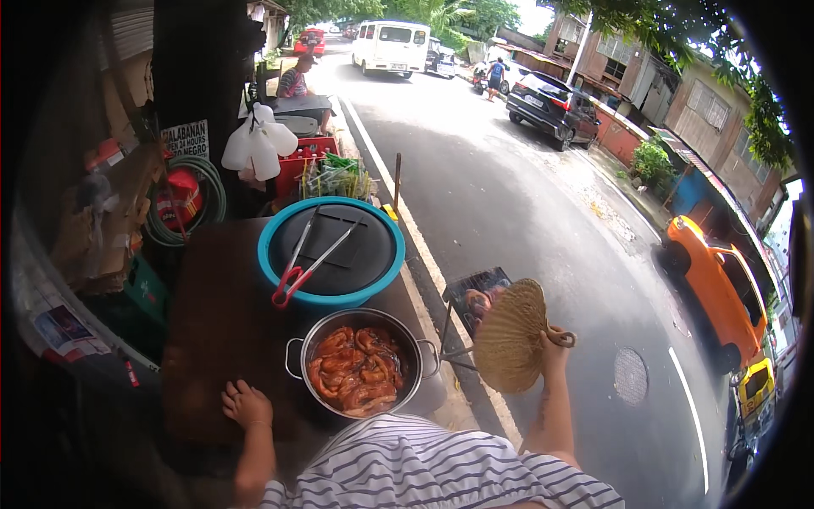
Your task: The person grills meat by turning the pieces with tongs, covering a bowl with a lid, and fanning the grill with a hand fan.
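Note:
My right hand [556, 350] grips the handle of a woven hand fan [512, 337], held out over the roadside. The fan partly covers a charcoal grill [459, 287] with pieces of meat [478, 301] on it. On the brown table [219, 305] rests my left hand [248, 405], holding nothing, its fingers a little apart. Between my hands stands a two-handled steel pot [420, 375] of raw marinated meat [356, 369] in reddish sauce. Behind the pot, red-handled metal tongs [297, 280] lie spread on a black lid [286, 235] set in a blue basin [402, 251].
Bottles [337, 178] and a red crate [289, 175] stand past the table, below hanging white plastic jugs [261, 143]. A coiled green hose [219, 191] hangs at left. The road [432, 140] carries a white van [391, 48]; a person [296, 79] sits at its edge.

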